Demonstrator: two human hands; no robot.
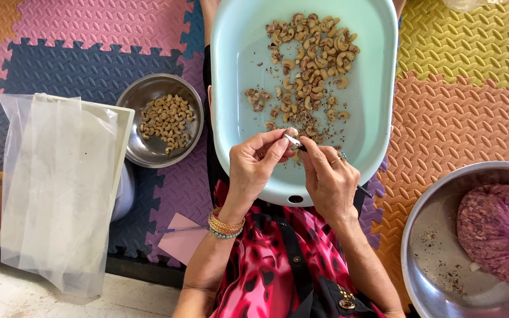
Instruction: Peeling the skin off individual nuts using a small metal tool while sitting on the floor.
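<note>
Two hands meet over the pale green tub (237,76). The left hand (254,165) pinches a cashew (291,133). The right hand (328,176) grips a small knife (294,141) against it, fingers curled tight.

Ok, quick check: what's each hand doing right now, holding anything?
Left hand: closed, pinching a cashew nut over the pale tray.
Right hand: closed on a small metal tool against the nut.

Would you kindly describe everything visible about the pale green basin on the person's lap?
The pale green basin looks like smooth plastic, rounded-rectangular with a raised rim and a small hole in its near edge. It rests on the person's lap, holding brown-skinned cashew nuts scattered toward its far right. Both hands, left hand and right hand, work over its near edge.
</note>
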